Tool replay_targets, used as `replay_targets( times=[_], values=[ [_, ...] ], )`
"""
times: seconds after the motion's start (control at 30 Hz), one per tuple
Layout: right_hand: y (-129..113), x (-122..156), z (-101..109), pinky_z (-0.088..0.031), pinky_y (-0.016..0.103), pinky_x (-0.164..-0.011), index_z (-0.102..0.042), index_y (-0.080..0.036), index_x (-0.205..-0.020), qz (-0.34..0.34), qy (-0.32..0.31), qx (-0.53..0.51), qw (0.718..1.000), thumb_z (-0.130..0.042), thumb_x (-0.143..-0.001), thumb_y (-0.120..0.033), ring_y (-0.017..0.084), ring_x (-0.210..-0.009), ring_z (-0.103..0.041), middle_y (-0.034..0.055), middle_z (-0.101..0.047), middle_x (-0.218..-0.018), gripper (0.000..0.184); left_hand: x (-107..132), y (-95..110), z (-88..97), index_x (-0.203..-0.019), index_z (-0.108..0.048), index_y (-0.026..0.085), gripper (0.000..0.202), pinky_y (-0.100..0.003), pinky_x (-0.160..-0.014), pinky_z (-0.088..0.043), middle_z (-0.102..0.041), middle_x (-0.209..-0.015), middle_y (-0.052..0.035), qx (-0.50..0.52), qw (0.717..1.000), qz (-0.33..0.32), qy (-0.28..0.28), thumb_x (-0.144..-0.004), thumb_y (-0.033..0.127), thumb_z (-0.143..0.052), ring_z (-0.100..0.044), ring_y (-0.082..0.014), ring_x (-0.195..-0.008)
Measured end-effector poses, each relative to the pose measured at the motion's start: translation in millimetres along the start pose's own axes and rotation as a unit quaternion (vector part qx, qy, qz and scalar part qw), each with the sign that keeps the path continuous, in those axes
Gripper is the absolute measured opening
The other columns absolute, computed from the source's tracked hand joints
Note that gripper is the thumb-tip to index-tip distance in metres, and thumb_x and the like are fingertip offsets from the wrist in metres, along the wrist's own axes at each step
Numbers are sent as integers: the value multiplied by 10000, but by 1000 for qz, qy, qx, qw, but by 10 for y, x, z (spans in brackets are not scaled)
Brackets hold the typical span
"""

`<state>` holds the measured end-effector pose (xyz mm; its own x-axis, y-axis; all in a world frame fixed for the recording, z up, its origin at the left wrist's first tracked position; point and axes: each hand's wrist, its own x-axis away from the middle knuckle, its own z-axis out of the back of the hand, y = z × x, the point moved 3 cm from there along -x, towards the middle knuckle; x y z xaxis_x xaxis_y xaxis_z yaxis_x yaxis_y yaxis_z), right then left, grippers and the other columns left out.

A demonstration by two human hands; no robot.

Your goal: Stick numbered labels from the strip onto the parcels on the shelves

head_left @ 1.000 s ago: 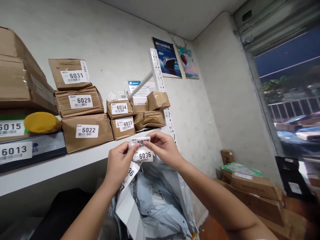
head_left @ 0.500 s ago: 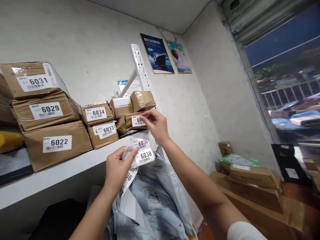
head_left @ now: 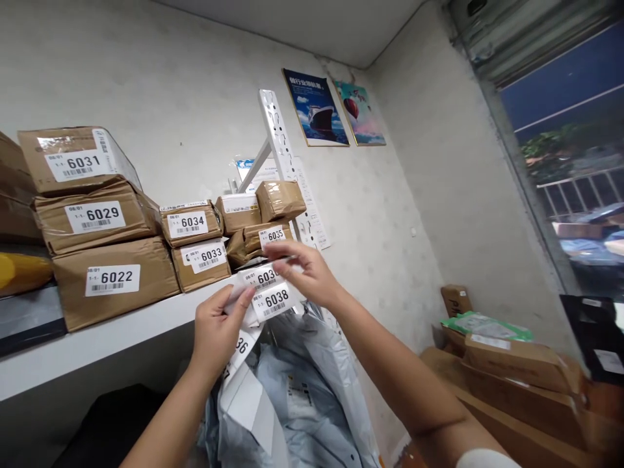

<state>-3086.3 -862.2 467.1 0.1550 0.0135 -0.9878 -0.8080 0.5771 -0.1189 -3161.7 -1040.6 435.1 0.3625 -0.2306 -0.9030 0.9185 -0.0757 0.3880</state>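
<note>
My left hand [head_left: 217,322] pinches a strip of white number labels [head_left: 273,301] between thumb and fingers. The numbers 6036 and 6038 show on it, and its tail hangs down below the hand. At the strip's upper right edge is my right hand [head_left: 309,270], thumb and fingers apart; whether the thumb touches the paper I cannot tell. Just behind those fingers lies a brown parcel [head_left: 248,242] bearing a label 6035 [head_left: 273,237]. Two small cartons [head_left: 280,198] rest on top of it.
Labelled cartons [head_left: 110,286] stand stacked along a white shelf [head_left: 146,331] to the left. Below hangs a large sack [head_left: 331,383] holding grey plastic parcels. A perforated white post [head_left: 275,130] rises at the shelf's end. More cartons [head_left: 511,354] are piled at right.
My right hand has come away from the 6035 label, down to the label strip, its fingers spreading. The left hand and strip have shifted slightly left and down in view.
</note>
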Motion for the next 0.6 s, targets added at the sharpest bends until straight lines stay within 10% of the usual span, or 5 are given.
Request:
replay_targets(
  times=[0.33, 0.6],
  values=[
    [-102, -225, -49, -521, 240, -614, -701, -184, -824, -154, -102, -221, 958, -859, -644, -319, 112, -688, -635, 1, -689, -779, 275, -211, 186, -10, -862, -730, 177, 262, -211, -603, -447, -712, -726, 4, -17, 999, -21, 17, -827, 430, -673, -590, -132, -643],
    [-237, -520, -106, -484, 219, -520, -754, -148, -845, -243, -332, -236, 881, -832, -675, -288, 117, -622, -627, 18, -703, -702, 233, -249, 212, 204, -919, -760, 206, 206, -194, -649, -468, -744, -815, 10, -25, 996, -87, 18, -794, 366, -727, -626, -124, -703]
  ],
)
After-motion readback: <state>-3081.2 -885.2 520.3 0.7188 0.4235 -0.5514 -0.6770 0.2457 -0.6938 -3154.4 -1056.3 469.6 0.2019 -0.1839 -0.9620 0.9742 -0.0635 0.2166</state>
